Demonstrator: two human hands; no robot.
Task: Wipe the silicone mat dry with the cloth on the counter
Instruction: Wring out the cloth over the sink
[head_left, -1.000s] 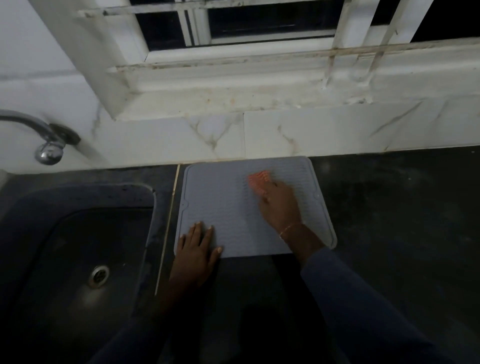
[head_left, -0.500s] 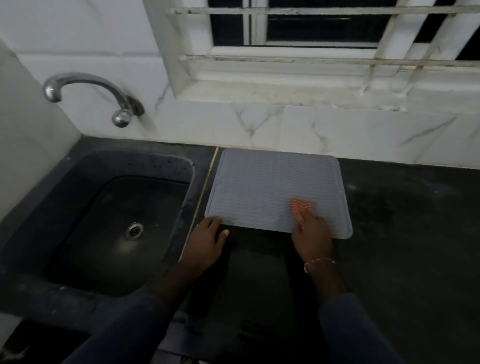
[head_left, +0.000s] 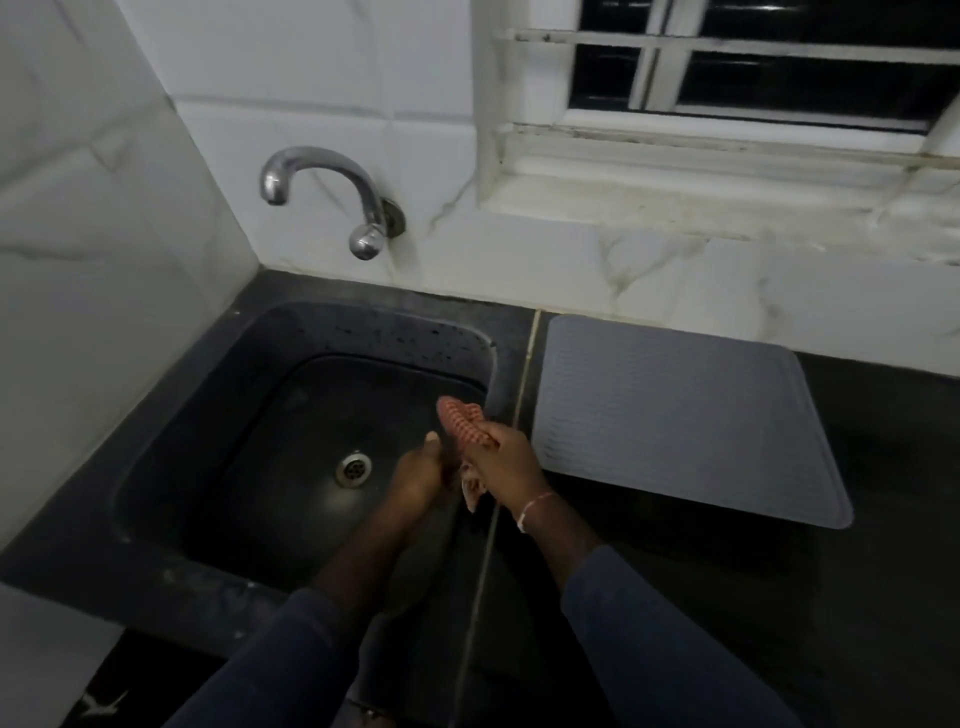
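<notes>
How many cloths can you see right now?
1. The red checked cloth is held by the right hand and left hand over the sink, left of the mat. None seems hidden.

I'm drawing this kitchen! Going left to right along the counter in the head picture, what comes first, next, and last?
Sink drain → left hand → right hand → silicone mat. The cloth, gripped in both hands, overlaps them.

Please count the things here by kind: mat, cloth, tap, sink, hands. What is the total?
grey ribbed silicone mat: 1
red checked cloth: 1
curved chrome tap: 1
black sink: 1
hands: 2, left hand and right hand
Total: 6
</notes>
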